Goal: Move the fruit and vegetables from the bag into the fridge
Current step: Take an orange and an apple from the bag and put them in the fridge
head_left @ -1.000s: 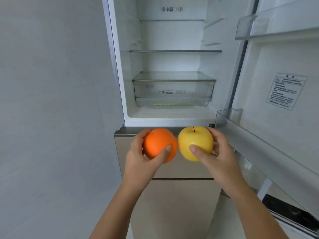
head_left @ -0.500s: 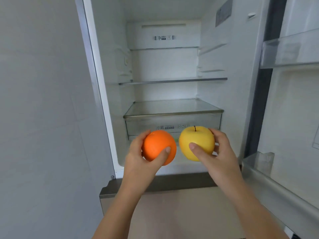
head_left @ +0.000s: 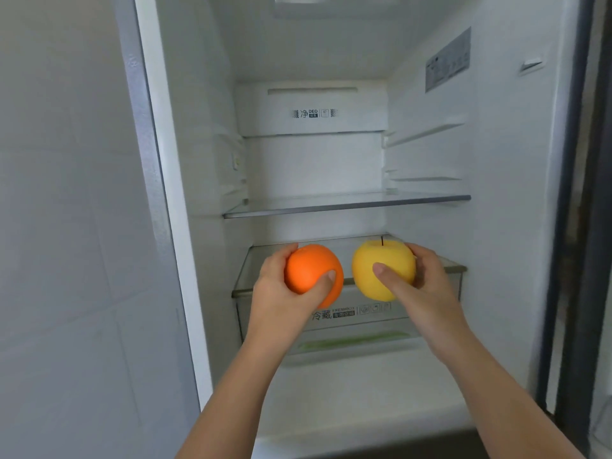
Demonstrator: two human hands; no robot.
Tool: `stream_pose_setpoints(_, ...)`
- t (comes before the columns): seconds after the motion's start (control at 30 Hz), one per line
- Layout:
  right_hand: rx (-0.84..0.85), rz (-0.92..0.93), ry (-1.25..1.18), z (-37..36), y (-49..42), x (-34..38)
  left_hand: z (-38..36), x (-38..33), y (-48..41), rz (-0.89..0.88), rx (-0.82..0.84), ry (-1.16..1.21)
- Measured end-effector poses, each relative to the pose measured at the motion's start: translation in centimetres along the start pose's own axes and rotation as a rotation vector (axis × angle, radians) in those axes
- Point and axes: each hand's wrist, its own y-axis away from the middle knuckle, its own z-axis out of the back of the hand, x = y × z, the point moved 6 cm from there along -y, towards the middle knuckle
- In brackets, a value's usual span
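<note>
Both forearms reach forward from the near edge into the open fridge (head_left: 198, 167). The left hand (head_left: 278, 293) grips an orange (head_left: 309, 271): the thumb lies across the near side of the fruit and the fingers curl round its far left side. The right hand (head_left: 427, 293) grips a yellow apple (head_left: 377, 270) in the same manner, with the thumb on the near face and the fingers wrapped round the right side. The dark stem of the apple points up. The two fruits are side by side at one height, the orange on the left and the apple on the right, with a narrow gap between them. Both are held in the air at the front edge of the glass lid (head_left: 261, 270) that covers the drawer (head_left: 357, 321). I cannot tell if they are over the lid or just before it.

The drawer is clear, closed under its lid, and has a printed label on its front. Low inside it something long and pale green shows through the plastic; it is too blurred to say what it is. Higher up, a glass shelf (head_left: 347, 204) spans the fridge from left to right. The far wall has a white panel with a small label (head_left: 313, 113), and the right inner wall has white rails and a grey sticker (head_left: 447, 59).

Left of the fridge there is a pale tiled wall (head_left: 66, 226). At the far right stands the dark edge of the door (head_left: 596, 210). The hands and fruits hide the middle of the lid's front rim.
</note>
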Motion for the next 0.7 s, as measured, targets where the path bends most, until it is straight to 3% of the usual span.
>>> stream_pose_setpoints(0.4, 0.077, 0.016, 0.131, -5.0, -9.9, -4.6, -3.8, 5.2, -8.0, 0.085, -0.071, -0.173)
stream_pose_setpoints(0.7, 0.230, -0.091, 0.100, -10.1, -17.8, -9.4, -4.7, 10.3, -15.1, 0.192, 0.058, -0.332)
